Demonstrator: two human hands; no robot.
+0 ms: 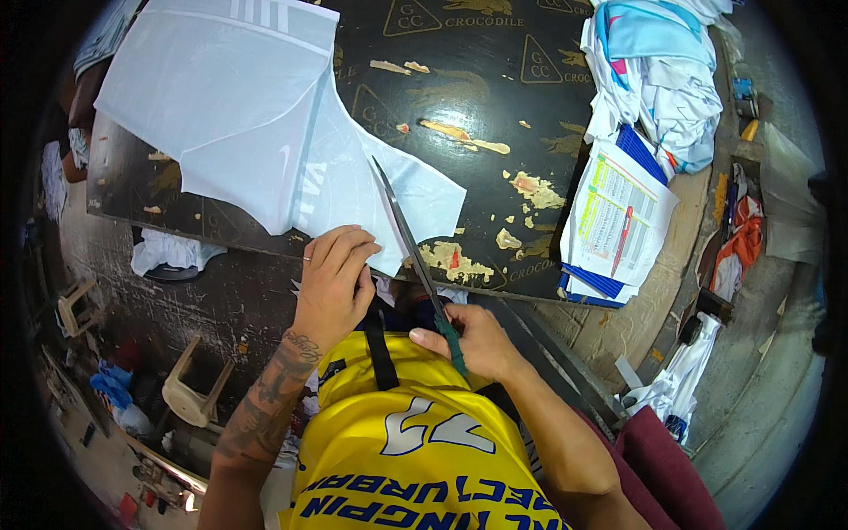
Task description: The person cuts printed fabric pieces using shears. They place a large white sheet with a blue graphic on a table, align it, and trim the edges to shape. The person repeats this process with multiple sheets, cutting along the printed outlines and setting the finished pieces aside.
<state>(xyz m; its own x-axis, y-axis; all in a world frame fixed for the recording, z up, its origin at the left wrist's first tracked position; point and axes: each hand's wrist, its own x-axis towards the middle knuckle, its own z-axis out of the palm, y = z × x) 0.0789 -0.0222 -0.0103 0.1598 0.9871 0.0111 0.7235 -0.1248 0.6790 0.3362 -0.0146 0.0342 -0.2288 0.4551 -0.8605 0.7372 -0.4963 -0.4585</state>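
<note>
Thin white fabric pieces (256, 97) lie flat and partly overlapping on the dark table, with faint printed marks showing through. At the near edge, my left hand (336, 276) has its fingers bent together over the cloth, gripping its border; a ring is on one finger. My right hand (477, 340) is closed around the green-wrapped handle of long dark scissors (402, 225). Their blades point away from me and lie across the right part of the fabric, looking nearly closed. My palm hides part of the handle.
The dark table (495, 88) has chipped, peeling patches. Along its right side are a heap of white and light-blue garments (676, 88) and a stack of printed sheets (609, 216) with a red pen (624, 238). A beige plastic stool (190, 389) stands on the floor at left.
</note>
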